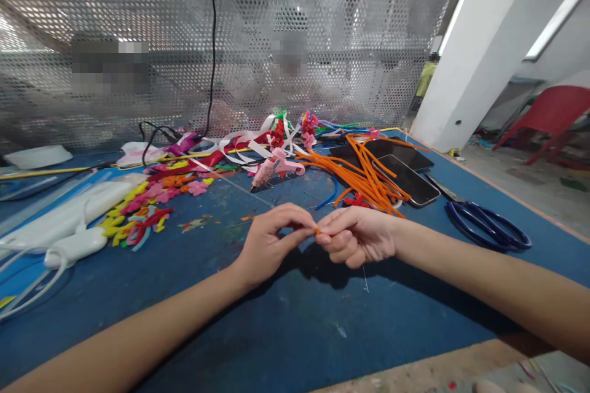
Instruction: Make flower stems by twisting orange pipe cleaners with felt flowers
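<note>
Above the middle of the table, my left hand point(271, 242) and my right hand point(354, 234) meet at the fingertips. Pinched between them is a small orange pipe cleaner piece point(318, 231), mostly hidden by the fingers. The right hand's other fingers are curled in. Just beyond the right hand lies a loose bundle of orange pipe cleaners point(364, 181). A pink glue gun point(276, 167) rests past the left hand, its dark nozzle toward me.
Blue-handled scissors point(488, 225) and a phone point(408, 181) lie on the right. Colourful pipe cleaner flowers point(157, 193) and a white power strip point(69, 209) are at left. A perforated metal screen point(258, 31) borders the back of the blue table point(276, 338).
</note>
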The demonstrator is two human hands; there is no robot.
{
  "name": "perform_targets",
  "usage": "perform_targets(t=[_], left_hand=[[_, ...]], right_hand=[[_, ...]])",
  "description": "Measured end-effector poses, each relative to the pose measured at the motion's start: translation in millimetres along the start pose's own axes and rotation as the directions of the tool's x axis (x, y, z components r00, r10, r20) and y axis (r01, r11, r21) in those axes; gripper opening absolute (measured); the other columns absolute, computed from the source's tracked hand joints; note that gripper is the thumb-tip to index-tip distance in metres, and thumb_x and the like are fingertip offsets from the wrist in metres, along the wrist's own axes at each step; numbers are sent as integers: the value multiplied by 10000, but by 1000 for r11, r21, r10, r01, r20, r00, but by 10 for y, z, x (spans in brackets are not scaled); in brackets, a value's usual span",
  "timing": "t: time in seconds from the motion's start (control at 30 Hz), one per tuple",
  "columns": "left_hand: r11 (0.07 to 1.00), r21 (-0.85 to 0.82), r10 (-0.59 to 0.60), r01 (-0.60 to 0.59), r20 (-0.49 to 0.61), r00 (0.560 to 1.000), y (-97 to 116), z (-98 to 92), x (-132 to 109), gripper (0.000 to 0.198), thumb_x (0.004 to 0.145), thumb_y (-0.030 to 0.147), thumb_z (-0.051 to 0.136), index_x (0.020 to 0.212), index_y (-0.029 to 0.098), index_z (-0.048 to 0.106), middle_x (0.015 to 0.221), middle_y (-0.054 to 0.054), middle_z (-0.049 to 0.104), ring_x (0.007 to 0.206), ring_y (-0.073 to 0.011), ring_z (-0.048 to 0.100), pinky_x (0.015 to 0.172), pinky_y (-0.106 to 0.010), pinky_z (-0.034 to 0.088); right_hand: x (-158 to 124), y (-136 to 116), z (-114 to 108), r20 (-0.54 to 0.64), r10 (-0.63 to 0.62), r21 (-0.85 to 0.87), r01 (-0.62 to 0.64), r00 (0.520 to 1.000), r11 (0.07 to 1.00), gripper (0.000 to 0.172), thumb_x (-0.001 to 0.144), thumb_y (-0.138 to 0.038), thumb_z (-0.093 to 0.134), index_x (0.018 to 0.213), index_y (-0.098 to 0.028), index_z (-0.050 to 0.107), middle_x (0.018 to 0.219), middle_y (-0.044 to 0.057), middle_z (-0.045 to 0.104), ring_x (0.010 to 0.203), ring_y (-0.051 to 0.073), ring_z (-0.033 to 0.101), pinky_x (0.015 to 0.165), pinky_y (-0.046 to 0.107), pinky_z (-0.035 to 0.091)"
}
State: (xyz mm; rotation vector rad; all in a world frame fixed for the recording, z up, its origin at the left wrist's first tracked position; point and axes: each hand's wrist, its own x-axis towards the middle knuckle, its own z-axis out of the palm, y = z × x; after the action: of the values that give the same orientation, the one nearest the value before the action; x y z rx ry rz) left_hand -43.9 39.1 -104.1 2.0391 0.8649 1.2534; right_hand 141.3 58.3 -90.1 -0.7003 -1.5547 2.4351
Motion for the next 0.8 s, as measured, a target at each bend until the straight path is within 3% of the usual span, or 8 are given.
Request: perform_targets(t=[0.1,0.23,0.37,0.47,0.57,0.63,0.73,0.8], left_hand=[[971,-46,-238,234,-121,964,46,55,6,124,751,278,628,751,156,646,638,-20,652,555,-122,599,521,-210,496],[863,-253,-479,438,-129,868,99,117,25,166,732,282,629,748,117,613,463,20,576,383,-97,533,400,-190,465],[781,-385,-571,492,-118,813,119,148,13,175,698,286,661,710,117,617,465,24,565,369,-76,500,357,-161,418],[730,-434,-615,528,-81,784,97,153,-4,189,693,305,668,705,121,627,471,28,559,375,-68,485,355,-154,394],[766,-393,-573,509,-57,818,52,116,7,170,700,296,670,728,129,655,500,17,584,397,-67,483,379,-159,386],[847,-301,-471,438,-43,881,23,63,30,133,694,272,680,717,141,676,552,2,616,421,-68,484,399,-166,382],[953,-179,-249,244,-3,969,1,-20,63,85,690,234,682,657,157,695,654,-26,660,501,-89,520,458,-185,405],[979,-162,-128,127,7,992,9,-52,66,83,700,216,669,643,164,697,675,-35,668,579,-115,559,532,-203,435]], right_hand=[[62,37,54,-337,-322,-345,203,885,917,139,842,-268,433,753,-167,467,531,-73,341,414,53,226,399,174,216],[95,119,110,-201,-802,-965,28,563,261,71,848,-190,471,806,-159,521,709,11,533,630,110,464,571,234,363],[41,164,77,179,-807,-912,-213,563,-350,256,913,-127,318,859,-136,567,814,92,572,755,166,486,637,281,371],[12,162,81,245,-773,-822,-297,586,-486,267,915,-155,341,817,-159,589,755,76,573,702,167,470,572,283,329],[2,123,127,116,-810,-925,-236,575,-299,240,883,-155,396,725,-157,576,712,68,561,677,156,471,554,276,315],[-7,72,147,-139,-787,-990,-98,601,100,184,846,-175,447,698,-149,553,671,48,542,624,133,470,536,257,326],[-20,-14,113,-358,-376,-571,118,854,812,132,774,-266,510,703,-155,499,551,-28,441,446,70,374,439,206,302],[-22,-53,61,-190,-113,-174,80,975,981,174,711,-312,551,703,-159,469,512,-69,368,384,37,278,384,172,250]])
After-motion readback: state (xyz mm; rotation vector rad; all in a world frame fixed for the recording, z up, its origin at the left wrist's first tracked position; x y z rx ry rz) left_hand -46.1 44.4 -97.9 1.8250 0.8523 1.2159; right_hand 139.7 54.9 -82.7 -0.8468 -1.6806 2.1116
